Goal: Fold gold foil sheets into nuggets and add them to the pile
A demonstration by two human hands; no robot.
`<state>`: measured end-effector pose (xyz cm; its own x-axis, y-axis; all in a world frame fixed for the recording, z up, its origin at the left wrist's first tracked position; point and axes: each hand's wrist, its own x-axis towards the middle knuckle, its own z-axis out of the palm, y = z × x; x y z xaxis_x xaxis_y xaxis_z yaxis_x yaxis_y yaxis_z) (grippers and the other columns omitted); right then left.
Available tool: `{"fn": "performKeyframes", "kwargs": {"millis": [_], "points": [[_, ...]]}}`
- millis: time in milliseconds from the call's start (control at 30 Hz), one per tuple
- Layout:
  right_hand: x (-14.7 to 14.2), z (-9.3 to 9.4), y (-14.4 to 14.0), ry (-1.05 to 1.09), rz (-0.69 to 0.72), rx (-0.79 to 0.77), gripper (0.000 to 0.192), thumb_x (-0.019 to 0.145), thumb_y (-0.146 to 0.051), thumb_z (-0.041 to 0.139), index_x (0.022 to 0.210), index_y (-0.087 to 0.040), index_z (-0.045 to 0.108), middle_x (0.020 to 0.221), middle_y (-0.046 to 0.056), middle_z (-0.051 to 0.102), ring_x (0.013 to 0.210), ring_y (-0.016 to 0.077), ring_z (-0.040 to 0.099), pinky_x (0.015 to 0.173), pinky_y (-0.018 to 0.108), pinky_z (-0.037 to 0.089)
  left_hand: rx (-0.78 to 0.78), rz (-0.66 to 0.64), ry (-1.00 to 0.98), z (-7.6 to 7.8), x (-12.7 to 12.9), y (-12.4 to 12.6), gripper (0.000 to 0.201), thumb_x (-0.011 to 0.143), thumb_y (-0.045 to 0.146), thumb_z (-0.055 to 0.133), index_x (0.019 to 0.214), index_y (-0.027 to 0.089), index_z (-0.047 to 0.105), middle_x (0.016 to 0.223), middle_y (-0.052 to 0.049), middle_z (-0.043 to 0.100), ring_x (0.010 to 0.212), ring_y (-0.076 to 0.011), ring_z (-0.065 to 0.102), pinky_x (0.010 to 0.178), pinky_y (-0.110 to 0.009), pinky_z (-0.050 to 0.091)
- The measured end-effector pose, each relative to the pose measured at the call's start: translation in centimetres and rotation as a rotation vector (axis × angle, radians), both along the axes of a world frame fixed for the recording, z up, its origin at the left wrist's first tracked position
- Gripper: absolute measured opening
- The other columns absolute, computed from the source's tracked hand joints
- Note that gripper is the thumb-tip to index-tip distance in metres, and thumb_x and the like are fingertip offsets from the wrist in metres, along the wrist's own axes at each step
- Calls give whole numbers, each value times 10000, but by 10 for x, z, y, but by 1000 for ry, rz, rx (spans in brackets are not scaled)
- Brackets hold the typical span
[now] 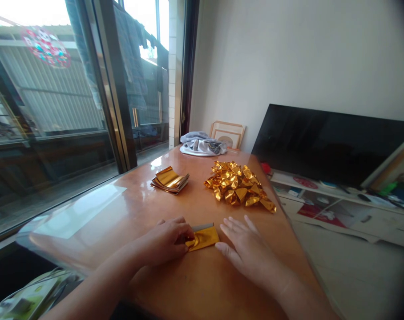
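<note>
— Where is the small gold foil paper sheet (pixel 204 238) found?

— It is laid flat on the glossy brown wooden table (pixel 128 209), near the front edge, between the two hands. Its long axis is set roughly left to right, slightly tilted, with a grey underside edge shown along the top.

— How is it gripped?

— Its left end is pinched by the left hand (pixel 163 242), the fingers being curled and pressed together on the foil. The right hand (pixel 245 249) is spread flat, palm down, on the table; its thumb side is placed just beside the sheet's right end, and whether the foil is actually touched cannot be told.

— So which hand is nearer?

— The left, since contact is already made there. From that grip the sheet is extended to the right, toward the flat hand.

— Is anything held in a container?

— No container is seen. A stack of flat gold foil sheets (pixel 170 180) is kept farther back on the left, and a loose heap of folded gold foil pieces (pixel 238 184) is piled to its right, well apart from the hands. A bundle of grey and white cloth (pixel 202 144) is left at the far end, before a wooden picture frame (pixel 228 133).
</note>
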<state>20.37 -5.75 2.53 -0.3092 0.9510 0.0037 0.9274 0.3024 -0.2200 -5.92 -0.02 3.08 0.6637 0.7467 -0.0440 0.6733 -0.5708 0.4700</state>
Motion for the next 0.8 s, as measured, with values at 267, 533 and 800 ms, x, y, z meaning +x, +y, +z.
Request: {"fn": "performKeyframes", "kwargs": {"millis": [267,533,800], "points": [[-7,-11,3,-5,56,-75,632,1001,-599,404,1530,-255,441,1617,74,366,1539,330,180,1222,617,34,-31,5,-13,-2,0,3,256,808,224,579,1027,272,703,1059,-6,669,939,-201,638,815,-293,459],[1,-15,12,95,2,277,388,1016,-369,437,1282,-199,662,1369,119,643,1296,265,552,1204,522,250,8,-4,-100,-11,-3,3,271,904,206,480,1005,282,720,1072,-2,689,993,-192,631,929,-318,422],[-42,-18,-1,237,226,236,238,961,-176,484,1086,-229,679,1072,69,709,1000,230,628,933,367,497,63,23,-109,-23,-2,3,281,850,163,508,988,288,718,1057,9,689,977,-195,630,942,-350,391]]}}
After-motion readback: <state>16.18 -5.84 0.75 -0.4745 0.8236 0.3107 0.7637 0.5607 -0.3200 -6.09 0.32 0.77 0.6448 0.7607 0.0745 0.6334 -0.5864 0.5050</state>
